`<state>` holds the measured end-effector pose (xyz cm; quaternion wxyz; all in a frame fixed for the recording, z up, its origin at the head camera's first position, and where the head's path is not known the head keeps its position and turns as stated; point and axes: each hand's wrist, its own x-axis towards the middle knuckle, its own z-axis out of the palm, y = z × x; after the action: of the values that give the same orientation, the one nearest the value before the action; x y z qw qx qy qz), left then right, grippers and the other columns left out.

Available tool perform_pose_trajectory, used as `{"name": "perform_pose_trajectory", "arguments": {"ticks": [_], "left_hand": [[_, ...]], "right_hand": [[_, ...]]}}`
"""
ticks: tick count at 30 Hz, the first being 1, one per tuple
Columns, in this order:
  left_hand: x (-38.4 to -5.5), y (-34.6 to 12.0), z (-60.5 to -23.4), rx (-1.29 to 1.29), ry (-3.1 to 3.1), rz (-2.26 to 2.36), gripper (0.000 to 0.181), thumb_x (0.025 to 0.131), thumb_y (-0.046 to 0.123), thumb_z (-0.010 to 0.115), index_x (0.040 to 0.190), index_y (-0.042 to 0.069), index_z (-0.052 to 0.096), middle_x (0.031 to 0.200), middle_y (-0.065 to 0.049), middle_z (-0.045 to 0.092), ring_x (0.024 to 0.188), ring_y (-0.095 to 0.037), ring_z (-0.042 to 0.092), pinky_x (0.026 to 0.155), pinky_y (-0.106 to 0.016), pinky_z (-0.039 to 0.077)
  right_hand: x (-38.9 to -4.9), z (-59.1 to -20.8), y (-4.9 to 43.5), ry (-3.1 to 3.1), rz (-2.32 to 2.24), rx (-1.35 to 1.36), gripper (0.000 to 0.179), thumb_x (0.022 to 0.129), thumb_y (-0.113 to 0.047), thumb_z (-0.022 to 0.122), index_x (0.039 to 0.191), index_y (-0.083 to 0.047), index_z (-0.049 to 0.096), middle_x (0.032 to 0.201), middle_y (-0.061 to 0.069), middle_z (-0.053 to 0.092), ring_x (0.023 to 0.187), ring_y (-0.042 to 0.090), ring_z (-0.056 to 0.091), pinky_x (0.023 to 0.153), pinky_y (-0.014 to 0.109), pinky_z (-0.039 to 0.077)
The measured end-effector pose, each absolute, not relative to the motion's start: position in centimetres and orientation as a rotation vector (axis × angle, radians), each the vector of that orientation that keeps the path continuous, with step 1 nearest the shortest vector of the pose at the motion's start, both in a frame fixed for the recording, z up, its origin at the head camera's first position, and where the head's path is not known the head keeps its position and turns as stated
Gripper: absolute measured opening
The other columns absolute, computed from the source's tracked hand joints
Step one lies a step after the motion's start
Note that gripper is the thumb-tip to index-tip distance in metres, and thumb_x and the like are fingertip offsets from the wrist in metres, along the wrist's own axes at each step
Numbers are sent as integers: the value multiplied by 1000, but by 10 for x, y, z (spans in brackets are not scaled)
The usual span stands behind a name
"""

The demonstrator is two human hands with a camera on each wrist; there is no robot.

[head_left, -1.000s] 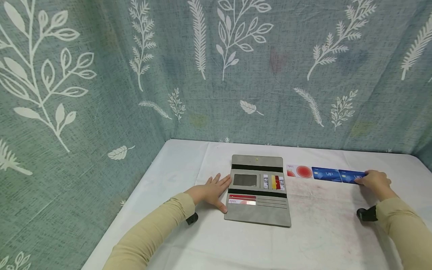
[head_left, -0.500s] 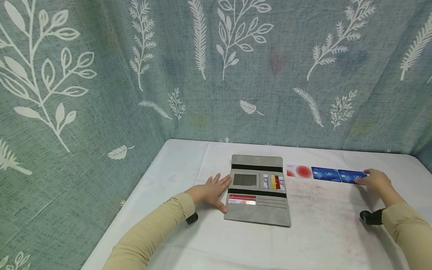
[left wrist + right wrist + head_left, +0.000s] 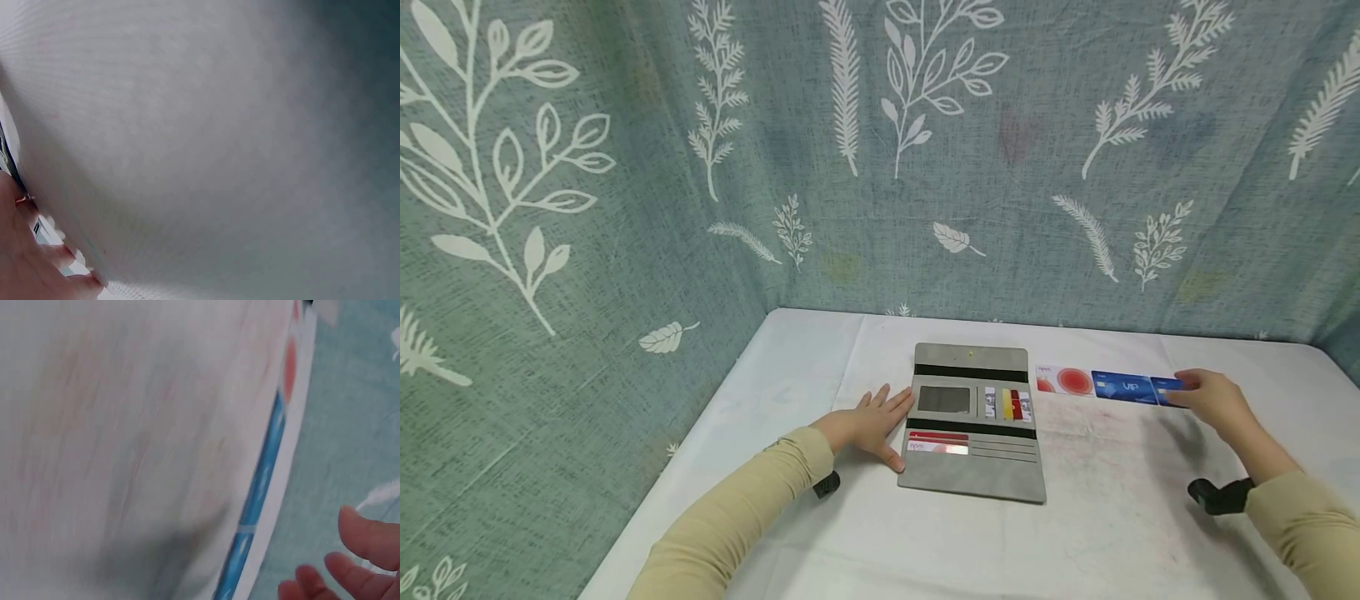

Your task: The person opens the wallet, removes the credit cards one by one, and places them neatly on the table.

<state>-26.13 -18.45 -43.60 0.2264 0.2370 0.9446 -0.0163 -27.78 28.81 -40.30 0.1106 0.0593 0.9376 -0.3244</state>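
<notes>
A grey wallet [image 3: 973, 482] lies unfolded on the white table, with several cards tucked in its slots. My left hand [image 3: 865, 429] rests flat beside it, fingers spread, fingertips and thumb at the wallet's left edge. To the wallet's right, a white card with red circles [image 3: 1066, 381], a blue VIP card [image 3: 1123, 387] and a second blue card [image 3: 1161, 388] form a row. My right hand [image 3: 1213, 404] hovers over the second blue card and hides its right part. In the right wrist view, its thumb and loosely bent fingers [image 3: 359, 578] are apart, nothing between them.
A patterned green-grey curtain [image 3: 955, 208] hangs behind the table and along its left side. The white cloth [image 3: 1097, 517] covers the tabletop. Below the right wrist shows a black device [image 3: 1221, 497].
My right hand has moved left from the right end of the second blue card and now covers more of it. The cards, the wallet and my left hand have stayed in place.
</notes>
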Motion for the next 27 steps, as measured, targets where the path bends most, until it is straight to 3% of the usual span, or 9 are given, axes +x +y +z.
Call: {"name": "perform_pose_trajectory", "arguments": {"ticks": [8,17,27], "left_hand": [[-261,-185,-435,663,2599,-30,116,66,62,68,149,12,3,155,-1,-3,140,-34,-6,111,-52,5],[-260,-185,-433,674,2595,-7,115,67,61,69,148,12,4,155,-1,-3,140,-35,-6,110,-53,4],[-260,-186,-434,680,2592,-8,115,67,60,68,148,12,4,155,-2,-4,139,-35,-6,110,-53,4]], "right_hand": [[-268,-397,260,2599,-1203,85,69,89,-31,57,132,16,30,128,38,36,109,46,46,90,52,43],[-256,-398,224,2554,-1247,-24,56,90,-23,59,127,14,39,105,23,61,94,31,60,80,40,51],[-246,-406,173,2569,-1239,-107,42,86,-12,63,119,10,51,94,15,62,80,21,58,72,33,53]]}}
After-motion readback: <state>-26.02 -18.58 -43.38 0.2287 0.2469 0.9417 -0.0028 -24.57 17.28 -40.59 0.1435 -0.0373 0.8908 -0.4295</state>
